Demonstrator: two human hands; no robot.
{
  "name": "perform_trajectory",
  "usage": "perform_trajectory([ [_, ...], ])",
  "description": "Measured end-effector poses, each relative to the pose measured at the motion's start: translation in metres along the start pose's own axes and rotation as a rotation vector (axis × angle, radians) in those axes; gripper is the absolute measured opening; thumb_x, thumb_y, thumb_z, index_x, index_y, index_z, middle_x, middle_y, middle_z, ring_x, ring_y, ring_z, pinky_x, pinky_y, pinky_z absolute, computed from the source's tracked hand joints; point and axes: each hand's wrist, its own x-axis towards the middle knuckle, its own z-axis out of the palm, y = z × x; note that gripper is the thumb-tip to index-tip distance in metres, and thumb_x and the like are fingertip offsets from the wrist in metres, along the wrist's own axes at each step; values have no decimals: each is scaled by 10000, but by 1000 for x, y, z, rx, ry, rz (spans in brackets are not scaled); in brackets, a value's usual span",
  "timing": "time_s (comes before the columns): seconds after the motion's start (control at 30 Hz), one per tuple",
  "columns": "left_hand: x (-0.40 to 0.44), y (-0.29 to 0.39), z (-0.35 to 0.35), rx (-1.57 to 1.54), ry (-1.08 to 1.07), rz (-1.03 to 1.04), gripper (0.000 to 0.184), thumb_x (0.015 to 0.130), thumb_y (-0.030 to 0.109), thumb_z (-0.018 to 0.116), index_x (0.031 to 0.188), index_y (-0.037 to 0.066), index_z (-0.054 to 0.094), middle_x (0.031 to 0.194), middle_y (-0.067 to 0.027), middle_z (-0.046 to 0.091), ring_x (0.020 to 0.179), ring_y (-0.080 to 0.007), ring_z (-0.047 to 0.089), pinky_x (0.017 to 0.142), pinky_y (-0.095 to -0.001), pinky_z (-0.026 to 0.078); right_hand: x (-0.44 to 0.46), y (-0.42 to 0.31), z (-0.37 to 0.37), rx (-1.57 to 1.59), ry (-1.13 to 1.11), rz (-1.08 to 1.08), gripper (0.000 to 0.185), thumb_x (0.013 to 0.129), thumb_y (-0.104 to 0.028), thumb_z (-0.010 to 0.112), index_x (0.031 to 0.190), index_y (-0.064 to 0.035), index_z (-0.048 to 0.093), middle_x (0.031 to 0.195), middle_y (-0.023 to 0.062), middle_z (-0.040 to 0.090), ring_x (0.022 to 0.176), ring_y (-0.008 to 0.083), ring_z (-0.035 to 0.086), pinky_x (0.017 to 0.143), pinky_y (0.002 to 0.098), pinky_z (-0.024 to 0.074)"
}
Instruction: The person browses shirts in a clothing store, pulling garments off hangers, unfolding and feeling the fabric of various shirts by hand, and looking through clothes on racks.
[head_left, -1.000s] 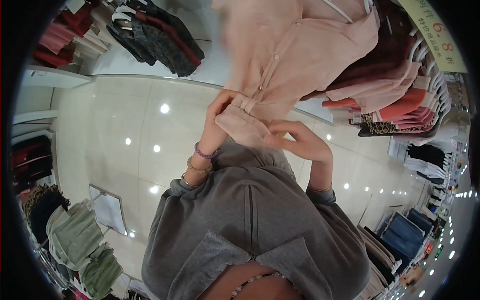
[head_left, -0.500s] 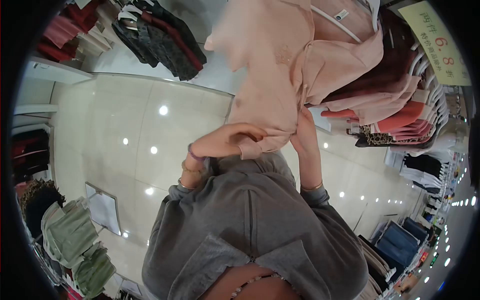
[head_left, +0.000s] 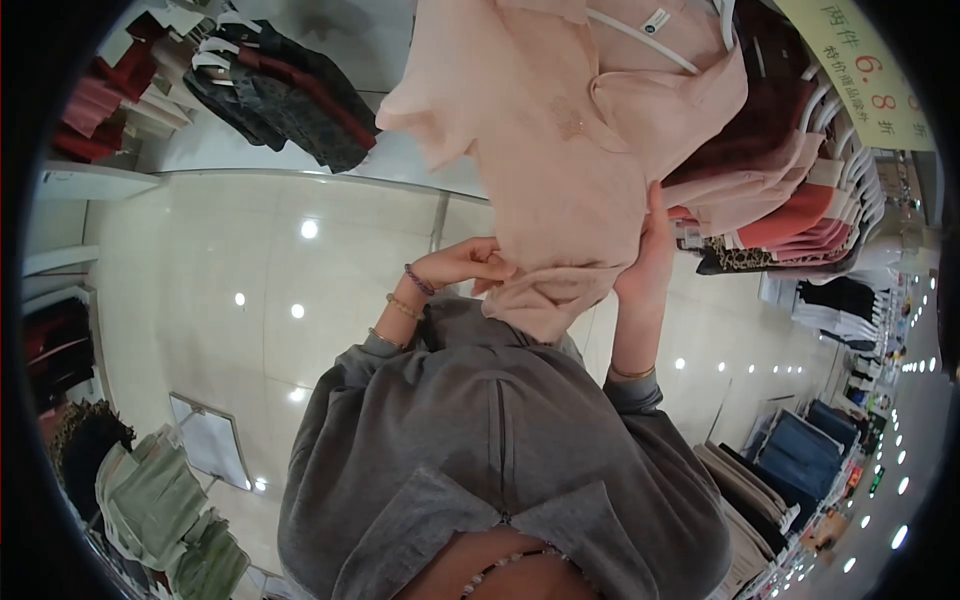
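Observation:
A light pink shirt [head_left: 565, 190] hangs from a white hanger [head_left: 645, 42], with a small label at its neck and a small embroidered patch on its front. At the left edge of its lower part, my left hand [head_left: 462, 264] is closed, pinching the cloth between thumb and fingers. My right hand [head_left: 645, 262] grips the opposite edge, thumb in front and the other fingers hidden behind the fabric. Between both hands the hem is bunched into folds and droops toward my body.
Clothes on white hangers [head_left: 780, 215] crowd the rack to the right, below a yellow-green sale sign [head_left: 858, 75]. Dark garments [head_left: 285, 95] hang at the upper left, green ones [head_left: 160, 495] at the lower left. Folded jeans [head_left: 800, 455] lie at the lower right.
My hands have moved apart, the right one outward to the right edge of the shirt. The shirt's front is spread wider and flatter, and its hem hangs in looser folds.

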Motion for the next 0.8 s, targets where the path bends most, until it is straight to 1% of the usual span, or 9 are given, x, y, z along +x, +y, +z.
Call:
perform_trajectory([
  [0.07,-8,28,6,189,49,-86,316,879,211,590,1120,15,532,713,21,552,654,-61,499,609,-224,432,2,-10,-14,66,-122,-6,440,960,-325,364,1277,-26,422,1294,106,469,1200,222,433,1003,367,340],
  [0.17,-18,36,13,134,144,76,291,875,195,599,1106,26,551,777,47,560,686,-42,484,631,-206,413,2,-17,-22,-200,30,-156,409,936,-266,459,1255,-11,442,1251,101,502,1162,207,466,974,325,359],
  [0.27,-16,36,24,79,460,334,281,894,177,569,1135,35,541,869,66,565,746,-18,470,670,-191,403,13,-16,-31,-550,108,-445,358,922,-215,507,1193,18,501,1158,92,556,1069,150,506,922,270,377],
  [0.3,-21,33,14,97,488,274,282,926,174,510,1166,27,527,942,58,562,813,-14,470,734,-182,400,18,-18,-32,-663,133,-567,338,918,-199,519,1166,30,526,1116,87,579,1027,126,522,899,248,384],
  [0.5,-27,49,33,-255,719,333,328,953,235,446,1152,-11,532,990,2,592,873,-49,517,775,-202,422,55,-45,-32,-920,164,-857,231,906,-192,551,1000,16,590,862,-2,596,797,53,494,719,197,399],
  [0.57,-23,65,34,-351,788,347,360,942,270,467,1116,-33,552,1023,-45,607,910,-80,538,793,-224,436,78,-74,-32,-858,127,-968,208,889,-177,576,988,7,581,856,4,583,783,60,496,705,209,405],
  [0.67,-18,52,18,-76,1057,327,419,929,339,473,1096,-34,564,948,-35,604,848,-87,546,739,-212,431,101,-114,-3,-877,264,-1222,231,861,-162,609,1026,-8,562,901,46,571,812,103,517,728,235,421],
  [0.7,-17,48,15,-14,1116,313,430,921,359,485,1080,-31,573,893,-15,588,791,-73,522,684,-205,411,105,-126,6,-985,344,-1331,287,839,-141,625,1076,-2,540,964,92,566,882,176,534,782,277,429],
  [0.8,-19,19,-5,116,1274,257,452,900,405,518,1031,-21,593,744,45,524,639,-34,434,538,-189,331,133,-145,14,-1124,202,-1480,310,825,-133,634,1091,-2,543,995,106,570,951,222,527,836,313,419],
])
